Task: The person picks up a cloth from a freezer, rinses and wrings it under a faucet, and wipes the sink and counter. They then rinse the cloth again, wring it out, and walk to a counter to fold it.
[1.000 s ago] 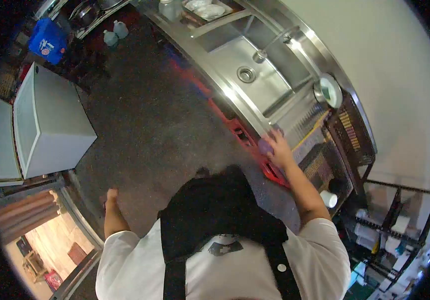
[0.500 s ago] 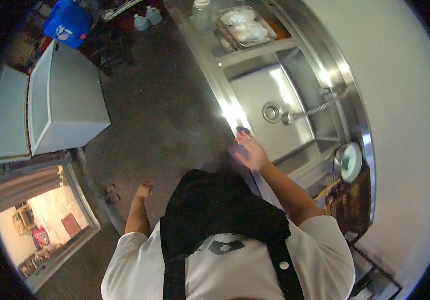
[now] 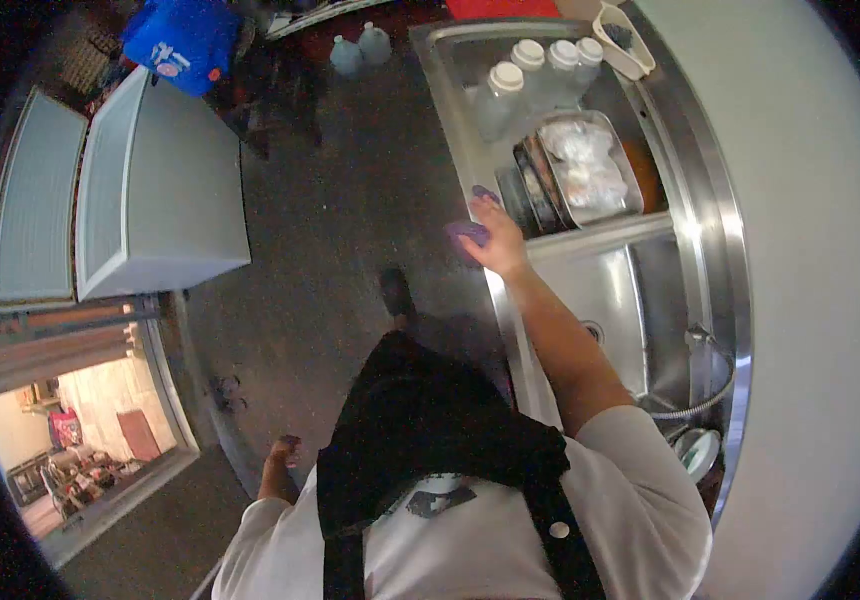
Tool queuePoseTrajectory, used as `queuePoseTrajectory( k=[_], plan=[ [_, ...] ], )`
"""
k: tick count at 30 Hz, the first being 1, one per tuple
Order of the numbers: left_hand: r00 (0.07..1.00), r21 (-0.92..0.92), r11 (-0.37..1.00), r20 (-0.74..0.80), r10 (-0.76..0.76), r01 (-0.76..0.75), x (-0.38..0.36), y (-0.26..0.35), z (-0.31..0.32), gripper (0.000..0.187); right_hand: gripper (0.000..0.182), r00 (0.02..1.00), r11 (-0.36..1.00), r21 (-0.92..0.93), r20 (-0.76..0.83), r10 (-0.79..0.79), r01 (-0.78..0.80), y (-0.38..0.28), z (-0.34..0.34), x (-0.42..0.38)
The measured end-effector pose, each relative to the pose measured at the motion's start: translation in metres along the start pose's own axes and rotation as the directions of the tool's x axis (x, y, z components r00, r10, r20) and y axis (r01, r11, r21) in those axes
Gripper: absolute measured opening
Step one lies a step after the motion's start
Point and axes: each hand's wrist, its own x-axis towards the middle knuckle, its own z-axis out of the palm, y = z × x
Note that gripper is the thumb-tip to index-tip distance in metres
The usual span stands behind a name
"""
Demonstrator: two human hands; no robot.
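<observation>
My right hand (image 3: 498,238) presses a purple cloth (image 3: 468,232) against the front rim of the steel sink unit (image 3: 512,312). Its fingers are closed on the cloth, and some of the purple shows past the fingertips. Just beyond them, in the far basin, stand dark-edged trays (image 3: 542,182) and a metal tray with whitish, plastic-wrapped contents (image 3: 588,165). My left hand (image 3: 285,453) hangs low at my side over the dark floor, away from the counter. It is small and blurred, so its fingers cannot be made out.
Several clear bottles with white lids (image 3: 506,78) stand at the counter's far end. A faucet hose (image 3: 725,375) arches by the near basin, beside a green-white bowl (image 3: 698,455). On the left is a white chest freezer (image 3: 175,190) with its lid raised. Two jugs (image 3: 360,52) sit ahead on the floor.
I have stepped forward along the counter. My right hand has slid the purple cloth along the rim, from beside the near basin to beside the far one. My left hand has swung back.
</observation>
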Motion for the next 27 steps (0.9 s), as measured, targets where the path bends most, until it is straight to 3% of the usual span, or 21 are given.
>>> queuePoseTrajectory(
  k=[1,2,4,7,8,9,10,11,13,15,16,18,20,22,23,24,26,27],
  plan=[
    [0.994,0.129,0.986,0.018,-0.109,0.106,0.006,0.023,-0.015,0.029,0.059,1.0,1.0,-0.027,-0.004,-0.012,0.012,0.009,0.008,0.02],
    [0.996,0.138,0.986,0.016,-0.093,0.09,0.014,0.054,-0.039,0.029,0.061,0.997,0.998,0.006,-0.051,-0.06,0.061,0.016,0.013,0.038],
    [0.99,0.165,0.976,0.013,0.14,-0.14,0.031,0.102,-0.075,0.027,0.06,1.0,1.0,-0.021,-0.026,0.001,-0.002,0.018,0.02,0.075],
    [0.885,0.197,0.866,0.021,0.465,-0.459,0.051,0.169,-0.119,0.026,0.055,0.998,0.995,-0.08,0.021,0.059,-0.057,0.026,0.031,0.13],
    [0.608,0.603,0.448,0.079,0.79,-0.66,0.058,0.2,-0.148,0.025,0.053,0.998,0.994,-0.087,-0.002,0.061,-0.061,0.03,0.037,0.147],
    [0.261,0.819,-0.119,0.311,0.914,-0.561,0.059,0.234,-0.176,0.025,0.051,0.998,0.993,-0.093,-0.023,0.065,-0.067,0.035,0.043,0.16],
    [0.264,0.816,-0.126,0.324,0.909,-0.565,0.071,0.255,-0.188,0.025,0.051,0.997,0.992,-0.096,-0.022,0.079,-0.08,0.041,0.049,0.175],
    [0.181,0.819,-0.126,0.269,0.946,-0.56,0.07,0.285,-0.195,0.025,0.05,0.998,0.99,-0.124,-0.018,0.065,-0.067,0.05,0.055,0.191],
    [-0.127,0.789,-0.217,0.176,0.976,-0.575,0.061,0.351,-0.196,0.026,0.049,0.998,0.986,-0.155,-0.028,0.06,-0.063,0.065,0.065,0.228],
    [-0.326,0.785,-0.311,0.148,0.934,-0.536,0.056,0.4,-0.19,0.026,0.047,0.996,0.986,-0.139,0.009,0.089,-0.087,0.077,0.076,0.26],
    [-0.22,0.733,-0.234,0.117,0.968,-0.639,0.064,0.414,-0.188,0.026,0.047,0.995,0.986,-0.139,0.006,0.098,-0.097,0.079,0.079,0.28],
    [0.171,0.589,0.087,0.089,0.981,-0.804,0.079,0.434,-0.18,0.026,0.048,0.993,0.991,-0.072,-0.004,0.114,-0.114,0.087,0.086,0.323],
    [0.416,0.513,0.316,0.088,0.905,-0.798,0.095,0.449,-0.175,0.026,0.049,0.991,0.99,-0.058,-0.021,0.129,-0.13,0.103,0.097,0.366],
    [0.511,0.54,0.375,0.121,0.851,-0.754,0.098,0.47,-0.175,0.026,0.05,0.988,0.988,-0.037,-0.049,0.149,-0.151,0.12,0.108,0.414],
    [0.514,0.577,0.345,0.153,0.844,-0.74,0.078,0.49,-0.175,0.026,0.048,0.993,0.994,-0.072,-0.094,0.078,-0.085,0.127,0.114,0.432],
    [0.453,0.637,0.238,0.197,0.869,-0.733,0.043,0.517,-0.174,0.026,0.047,0.991,0.993,-0.113,-0.132,0.006,-0.021,0.134,0.118,0.446],
    [0.625,0.19,0.6,0.122,0.771,-0.777,0.022,0.555,-0.181,0.024,0.043,0.993,0.992,-0.097,-0.093,0.068,-0.077,0.143,0.124,0.476],
    [0.651,0.29,0.604,0.101,0.752,-0.743,0.024,0.567,-0.191,0.023,0.041,0.991,0.988,-0.08,-0.044,0.13,-0.133,0.147,0.127,0.487]
  ],
)
